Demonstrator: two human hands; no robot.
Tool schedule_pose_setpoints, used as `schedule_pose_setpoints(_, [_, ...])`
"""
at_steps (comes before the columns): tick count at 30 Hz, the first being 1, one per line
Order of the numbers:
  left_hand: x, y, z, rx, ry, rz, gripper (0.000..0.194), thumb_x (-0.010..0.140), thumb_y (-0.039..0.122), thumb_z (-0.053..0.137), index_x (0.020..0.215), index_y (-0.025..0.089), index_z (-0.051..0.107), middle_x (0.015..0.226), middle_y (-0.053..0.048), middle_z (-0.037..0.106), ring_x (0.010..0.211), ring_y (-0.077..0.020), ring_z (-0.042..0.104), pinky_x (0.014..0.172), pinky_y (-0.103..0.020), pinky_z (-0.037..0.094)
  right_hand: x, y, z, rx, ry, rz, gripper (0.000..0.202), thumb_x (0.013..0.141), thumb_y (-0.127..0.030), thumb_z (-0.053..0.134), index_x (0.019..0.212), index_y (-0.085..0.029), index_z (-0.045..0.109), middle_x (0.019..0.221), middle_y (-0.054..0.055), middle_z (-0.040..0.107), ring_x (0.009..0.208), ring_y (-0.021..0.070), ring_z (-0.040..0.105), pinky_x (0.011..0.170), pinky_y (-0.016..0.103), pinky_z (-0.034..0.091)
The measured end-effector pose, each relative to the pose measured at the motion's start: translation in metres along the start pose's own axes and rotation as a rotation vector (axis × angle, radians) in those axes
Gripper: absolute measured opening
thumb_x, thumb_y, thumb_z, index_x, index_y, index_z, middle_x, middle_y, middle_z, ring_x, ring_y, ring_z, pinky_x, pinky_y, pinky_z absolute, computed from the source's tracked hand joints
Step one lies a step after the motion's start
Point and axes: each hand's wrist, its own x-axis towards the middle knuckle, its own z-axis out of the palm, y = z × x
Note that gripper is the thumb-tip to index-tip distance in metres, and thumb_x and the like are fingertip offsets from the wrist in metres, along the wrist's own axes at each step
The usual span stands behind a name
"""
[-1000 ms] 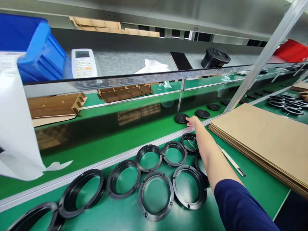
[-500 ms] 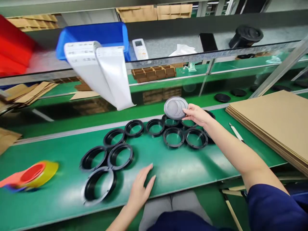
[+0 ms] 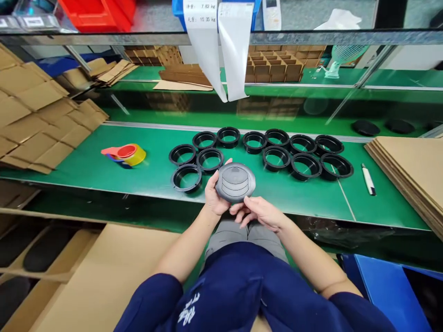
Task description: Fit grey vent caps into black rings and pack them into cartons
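A round dark grey air vent with curved slats is held up in front of me, above the front edge of the green bench. My left hand is closed around its left side, thumb at the rim and fingers mostly hidden behind. At the lower right rim, my right hand pinches the edge with the thumb, its other fingers curled loosely below. Just beyond the vent stand several black rings grouped on the left, and more black rings form rows on the right.
A tape dispenser lies left on the green bench. To the right are a white pen-like cutter and stacked cardboard sheets. Printed label strips hang from the shelf above. Cardboard dividers lean at the left.
The vent has come from over the right-hand rings toward my body. My left hand has risen from the bench and taken hold of it. The view has tilted downward and shifted.
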Motion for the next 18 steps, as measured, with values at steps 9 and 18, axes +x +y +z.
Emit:
schedule_pose_setpoints(9, [-0.023,-0.006,0.003,0.005,0.004,-0.054,0.068,0.091,0.053,0.063,0.15,0.022,0.051,0.14,-0.011,0.063,0.136,-0.0322,0.054,0.115,-0.048,0.043,0.007,-0.006,-0.027,-1.06,0.516,-0.679,0.049,0.106,-0.057,0.039,0.131,-0.031,0.072,0.137,0.012,0.052,0.131,0.0311,0.045,0.115,0.054,0.04])
schedule_pose_setpoints(18, [-0.018,-0.013,0.001,-0.019,0.045,-0.152,0.061,0.096,0.053,0.056,0.149,0.024,0.052,0.136,-0.01,0.065,0.131,-0.0343,0.058,0.111,-0.055,0.046,0.017,0.001,-0.028,-0.779,0.472,-0.551,0.065,0.107,-0.066,0.027,0.118,-0.028,0.078,0.139,0.011,0.052,0.136,0.0275,0.044,0.12,0.048,0.036])
